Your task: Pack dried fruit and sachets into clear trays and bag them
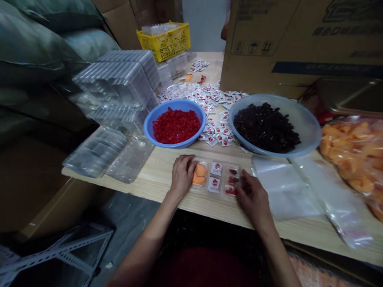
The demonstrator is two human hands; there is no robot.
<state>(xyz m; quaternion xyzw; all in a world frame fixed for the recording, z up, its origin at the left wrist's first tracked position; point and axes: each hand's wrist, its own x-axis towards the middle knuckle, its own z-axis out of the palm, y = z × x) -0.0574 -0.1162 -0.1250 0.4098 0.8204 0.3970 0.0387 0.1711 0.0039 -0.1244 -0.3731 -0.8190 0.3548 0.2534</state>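
Note:
A clear plastic compartment tray (216,177) lies on the wooden table (164,168) near its front edge. It holds orange pieces at the left, two small white sachets in the middle, and red and dark bits at the right. My left hand (182,175) rests with curled fingers on the tray's left end, over the orange pieces. My right hand (251,193) presses its fingers on the tray's right end. Neither hand lifts it.
Behind the tray stand a blue bowl of red pieces (176,123) and a larger blue bowl of dark dried fruit (272,124), with several loose sachets (213,99) between. Stacked empty trays (120,84) are left, clear bags (292,187) and bagged orange pieces (357,156) right, a cardboard box (312,38) behind.

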